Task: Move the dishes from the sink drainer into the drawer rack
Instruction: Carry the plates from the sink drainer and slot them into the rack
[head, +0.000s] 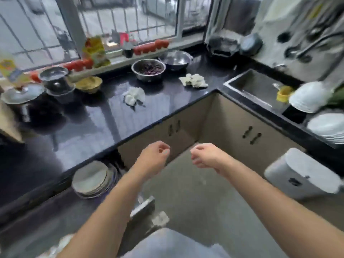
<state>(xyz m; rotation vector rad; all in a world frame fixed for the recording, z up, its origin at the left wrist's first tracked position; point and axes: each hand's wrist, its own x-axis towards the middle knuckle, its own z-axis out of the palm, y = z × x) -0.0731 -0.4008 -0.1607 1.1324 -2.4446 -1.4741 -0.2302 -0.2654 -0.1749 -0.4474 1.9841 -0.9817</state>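
Both my hands hang in mid-air in front of the cabinet corner, holding nothing. My left hand (155, 155) has its fingers loosely curled, and so does my right hand (205, 155). A stack of white plates (91, 178) stands in the open drawer rack (111, 185) under the counter at the lower left. At the right edge, next to the sink (255, 86), white bowls (309, 98) lie tilted and a stack of white plates (327, 127) sits in the drainer. The picture is blurred by motion.
The black counter (96, 118) carries steel bowls (148, 70), a lidded pot (22, 101), crumpled white cloths (134, 95) and bottles by the window. A white bin (301, 174) stands on the floor at the right. Utensils hang on the wall above the sink.
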